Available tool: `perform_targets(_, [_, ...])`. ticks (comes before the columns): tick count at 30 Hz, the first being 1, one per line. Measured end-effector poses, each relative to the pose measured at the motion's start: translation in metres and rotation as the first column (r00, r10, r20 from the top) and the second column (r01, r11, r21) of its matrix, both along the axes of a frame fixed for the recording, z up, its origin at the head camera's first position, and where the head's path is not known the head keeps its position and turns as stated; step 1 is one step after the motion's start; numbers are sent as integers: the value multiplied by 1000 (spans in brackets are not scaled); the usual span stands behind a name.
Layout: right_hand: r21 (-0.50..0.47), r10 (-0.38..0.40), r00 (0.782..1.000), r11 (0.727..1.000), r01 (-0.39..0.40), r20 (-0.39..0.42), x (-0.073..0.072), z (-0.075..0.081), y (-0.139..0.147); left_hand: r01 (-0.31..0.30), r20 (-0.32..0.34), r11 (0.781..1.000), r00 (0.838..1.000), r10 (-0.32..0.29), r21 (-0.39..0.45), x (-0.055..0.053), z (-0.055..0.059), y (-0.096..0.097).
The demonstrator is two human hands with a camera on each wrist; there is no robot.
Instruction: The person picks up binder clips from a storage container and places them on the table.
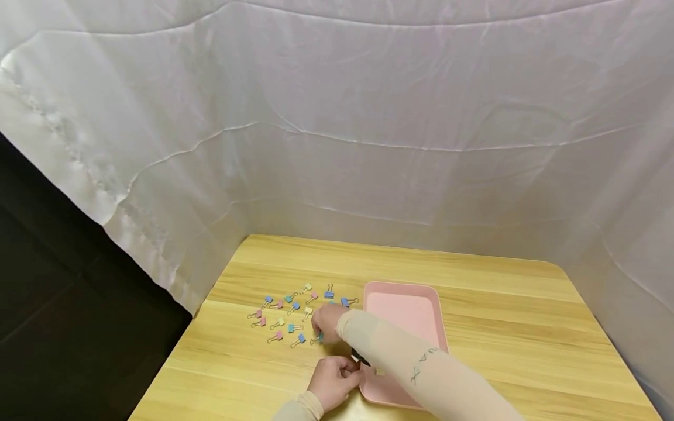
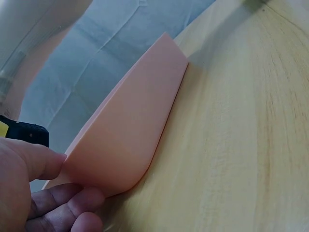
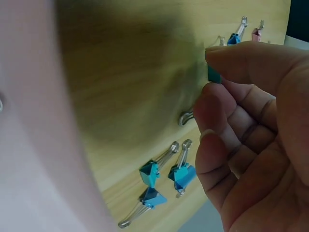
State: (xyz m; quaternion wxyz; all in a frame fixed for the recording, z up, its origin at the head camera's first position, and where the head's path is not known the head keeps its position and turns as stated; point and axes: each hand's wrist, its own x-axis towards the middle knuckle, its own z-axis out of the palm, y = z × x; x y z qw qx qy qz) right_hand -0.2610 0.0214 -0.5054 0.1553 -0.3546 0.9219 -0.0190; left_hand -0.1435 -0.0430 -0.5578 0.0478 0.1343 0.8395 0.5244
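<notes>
My right hand (image 1: 327,323) is low over the table, left of the pink tray (image 1: 442,318). Between its thumb and fingers it pinches a teal binder clip (image 3: 214,74), mostly covered by the thumb in the right wrist view. Several other binder clips lie close by, among them a teal one (image 3: 149,173) and a blue one (image 3: 152,197). At the tray's near left corner my left hand (image 1: 333,381) grips the rim, thumb on top and fingers curled beneath. The left wrist view shows the tray's outer wall (image 2: 130,116) beside those fingers.
Loose blue, pink, yellow and teal binder clips spread over the wooden table (image 1: 500,327) left of the tray, such as a pink clip (image 1: 278,335). My right sleeve (image 1: 421,362) crosses the tray and hides part of it. A pale curtain (image 1: 395,117) hangs behind.
</notes>
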Motion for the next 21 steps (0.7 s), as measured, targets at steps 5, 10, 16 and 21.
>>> perform_targets(5, [-107,10,999,994,-5,44,0,0,11,-4,10,1000,1000,4,-2,1,1,1])
perform_targets(10, [-356,46,988,934,9,147,-2,14,38,-12,37,1000,999,11,15,2,3,2])
perform_targets(16, [-527,80,968,848,60,239,1,20,87,-7,72,999,997,4,33,5,3,4])
perform_targets(21, [-537,14,960,831,144,278,5,16,137,-14,95,1000,995,11,26,6,3,3])
